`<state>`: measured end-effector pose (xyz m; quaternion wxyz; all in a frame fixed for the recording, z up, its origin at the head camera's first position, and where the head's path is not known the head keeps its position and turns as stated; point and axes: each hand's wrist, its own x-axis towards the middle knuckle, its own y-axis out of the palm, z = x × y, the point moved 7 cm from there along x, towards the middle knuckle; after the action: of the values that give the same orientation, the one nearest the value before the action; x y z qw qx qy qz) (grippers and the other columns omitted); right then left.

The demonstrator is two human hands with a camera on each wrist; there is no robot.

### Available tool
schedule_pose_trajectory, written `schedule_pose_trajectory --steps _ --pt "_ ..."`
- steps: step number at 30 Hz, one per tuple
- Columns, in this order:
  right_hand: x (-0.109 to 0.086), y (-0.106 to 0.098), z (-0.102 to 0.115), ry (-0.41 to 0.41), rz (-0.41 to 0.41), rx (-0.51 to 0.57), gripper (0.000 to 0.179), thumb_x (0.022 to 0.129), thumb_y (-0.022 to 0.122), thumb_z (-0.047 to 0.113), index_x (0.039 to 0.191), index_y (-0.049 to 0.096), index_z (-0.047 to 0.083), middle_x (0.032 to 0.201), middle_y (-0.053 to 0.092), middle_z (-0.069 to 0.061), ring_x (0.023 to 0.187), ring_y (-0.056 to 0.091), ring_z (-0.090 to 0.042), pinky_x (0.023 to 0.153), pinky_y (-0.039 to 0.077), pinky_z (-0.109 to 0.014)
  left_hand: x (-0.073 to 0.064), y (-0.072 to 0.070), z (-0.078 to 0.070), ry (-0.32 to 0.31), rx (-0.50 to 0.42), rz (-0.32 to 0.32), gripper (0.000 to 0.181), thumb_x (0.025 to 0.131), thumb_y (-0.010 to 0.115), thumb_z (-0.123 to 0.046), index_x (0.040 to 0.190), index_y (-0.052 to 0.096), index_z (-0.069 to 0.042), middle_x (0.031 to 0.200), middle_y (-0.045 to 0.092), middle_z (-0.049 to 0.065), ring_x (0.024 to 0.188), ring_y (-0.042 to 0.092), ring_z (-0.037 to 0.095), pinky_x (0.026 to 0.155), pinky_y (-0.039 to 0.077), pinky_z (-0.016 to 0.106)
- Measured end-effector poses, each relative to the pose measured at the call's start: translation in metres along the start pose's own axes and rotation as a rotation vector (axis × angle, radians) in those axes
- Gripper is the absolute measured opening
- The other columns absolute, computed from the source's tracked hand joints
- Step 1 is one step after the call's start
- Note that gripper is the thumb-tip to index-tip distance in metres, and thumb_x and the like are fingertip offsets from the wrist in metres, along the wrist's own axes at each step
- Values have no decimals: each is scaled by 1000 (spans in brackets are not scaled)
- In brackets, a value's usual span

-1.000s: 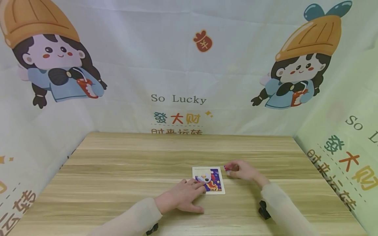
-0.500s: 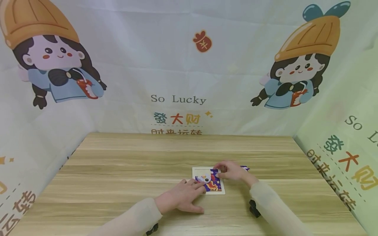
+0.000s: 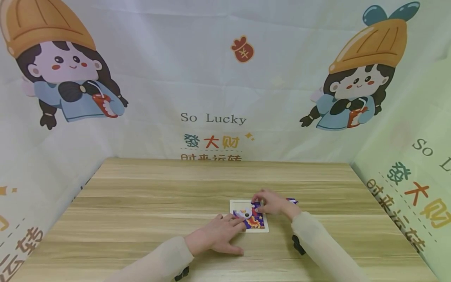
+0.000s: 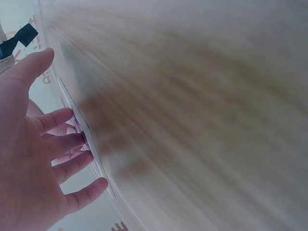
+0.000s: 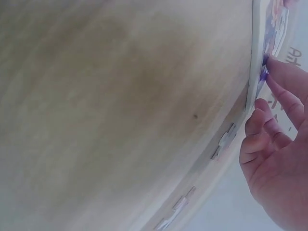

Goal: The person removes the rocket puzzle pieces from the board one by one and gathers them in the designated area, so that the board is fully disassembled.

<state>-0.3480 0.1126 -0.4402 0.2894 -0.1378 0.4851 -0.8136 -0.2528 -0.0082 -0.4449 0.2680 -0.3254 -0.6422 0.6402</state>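
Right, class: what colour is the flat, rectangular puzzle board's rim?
White; the rim shows best in the head view.

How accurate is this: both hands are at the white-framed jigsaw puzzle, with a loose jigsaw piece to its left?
The side is wrong: the loose jigsaw piece lies to the right, as the head view shows. The left hand and right hand are at the jigsaw puzzle.

Tabletop [image 3: 148, 196], wood: open passage at left and along the far strip. Puzzle tray [image 3: 258, 230], low: near-left approach blocked by the person's left hand [image 3: 221, 234], far-right by the right hand [image 3: 273, 202]; far-left corner reachable. Loose pieces [image 3: 291, 201], flat: beside the right wrist. Printed cloth [image 3: 158, 90]: barrier at far, left and right.
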Motion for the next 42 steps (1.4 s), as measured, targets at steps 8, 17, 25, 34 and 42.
schedule_pose_trajectory --steps 8,17,25,34,42 --pt "4 0 1 25 26 16 25 75 66 9 99 59 11 94 50 -3 86 48 -19 74 42 -37 0 -1 -1 -5 -3 15 60 76 48 -63 118 47 -21 135 37 5 119 35 25 90 33 47" --pt "5 -3 3 -4 12 73 29 72 67 2 98 56 6 91 52 -4 87 48 -21 77 41 -37 -1 -1 -2 -10 -8 20 60 76 49 -63 118 47 -20 135 37 5 119 35 26 90 33 47" --pt "1 -4 6 -56 -31 55 31 72 67 4 101 55 6 91 51 -4 80 47 -19 70 41 -33 -1 -2 -2 -11 -5 17 60 76 49 -63 118 47 -20 135 38 5 119 36 25 90 34 46" --pt "-3 -3 5 -117 -27 115 31 75 64 3 104 53 5 95 53 -7 78 49 -19 68 42 -32 0 0 -1 -7 -5 11 61 76 48 -64 118 46 -21 135 37 5 119 36 26 90 34 47" --pt "-2 -2 -1 -112 -39 139 28 79 58 -1 106 52 6 93 54 -6 78 51 -17 69 43 -32 0 -1 -1 -9 -4 10 61 76 48 -64 119 47 -20 135 38 5 119 36 26 90 33 47"
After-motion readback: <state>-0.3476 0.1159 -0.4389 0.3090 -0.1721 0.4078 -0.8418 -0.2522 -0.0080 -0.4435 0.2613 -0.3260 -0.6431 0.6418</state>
